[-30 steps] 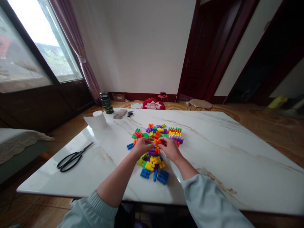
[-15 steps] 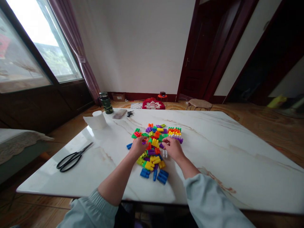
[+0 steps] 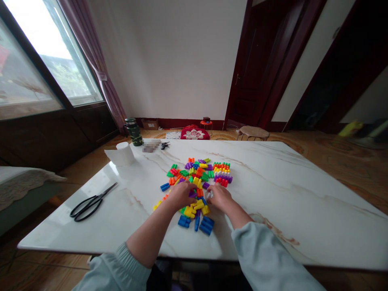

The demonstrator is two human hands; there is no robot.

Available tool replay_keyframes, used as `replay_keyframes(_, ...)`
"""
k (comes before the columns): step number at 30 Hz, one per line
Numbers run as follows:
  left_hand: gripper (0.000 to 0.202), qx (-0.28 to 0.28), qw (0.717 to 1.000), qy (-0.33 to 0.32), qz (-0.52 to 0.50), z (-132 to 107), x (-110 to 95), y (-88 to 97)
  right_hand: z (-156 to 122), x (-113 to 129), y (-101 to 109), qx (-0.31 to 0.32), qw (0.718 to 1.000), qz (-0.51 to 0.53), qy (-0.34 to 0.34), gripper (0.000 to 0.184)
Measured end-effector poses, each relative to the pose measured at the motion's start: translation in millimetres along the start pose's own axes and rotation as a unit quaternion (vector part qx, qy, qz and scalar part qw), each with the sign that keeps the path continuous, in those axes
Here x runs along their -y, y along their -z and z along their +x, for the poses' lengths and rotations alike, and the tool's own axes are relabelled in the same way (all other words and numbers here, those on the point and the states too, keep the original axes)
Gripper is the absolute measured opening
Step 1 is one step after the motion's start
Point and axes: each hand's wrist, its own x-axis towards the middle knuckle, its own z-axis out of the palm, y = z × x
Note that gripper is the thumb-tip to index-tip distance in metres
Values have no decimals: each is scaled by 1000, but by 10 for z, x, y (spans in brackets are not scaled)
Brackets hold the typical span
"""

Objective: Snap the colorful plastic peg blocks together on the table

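Left hand (image 3: 182, 194): palm down on the near-left part of the heap, fingers curled over the pieces; whether it has hold of any piece cannot be told.
Right hand (image 3: 220, 197): palm down just right of the heap's middle, fingers bent inward; fingertips touch a white block (image 3: 209, 195); a firm pinch cannot be confirmed.
Plastic building blocks (image 3: 197, 174): loose, many-coloured heap at the middle of the desk (image 3: 287, 190), between and beyond both hands.
Blue blocks (image 3: 207, 224): at the near edge of the heap, just below the hands.
Joined block slab (image 3: 222, 171): rows of green, orange, yellow, white and purple pieces fitted together, at the far right of the heap, apart from both hands.
Scissors (image 3: 90, 204): black, blades closed, flat on the desk, well left of the heap.
Paper roll (image 3: 123, 153): white, at the far left corner; a dark green flask (image 3: 133, 131) stands just behind it.
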Motion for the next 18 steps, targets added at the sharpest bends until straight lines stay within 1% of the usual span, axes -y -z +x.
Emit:
replay_keyframes(4,44,30,997,9,63,-4,-38,3,-5,5,-4,7,1000,-13,3,32)
replay_keyframes(8,41,87,985,6,146,-20,-72,31,4,1,-13,4,1000,-12,8,29)
replay_keyframes(10,41,105,980,6,170,-34,-94,45,3,-1,-15,4,1000,-10,7,28)
replay_keyframes(15,37,112,977,-7,179,-49,-121,63,29,-11,-36,-2,1000,11,8,27)
replay_keyframes(18,35,108,979,-6,171,-30,-109,82,83,0,-53,-49,995,82,31,25)
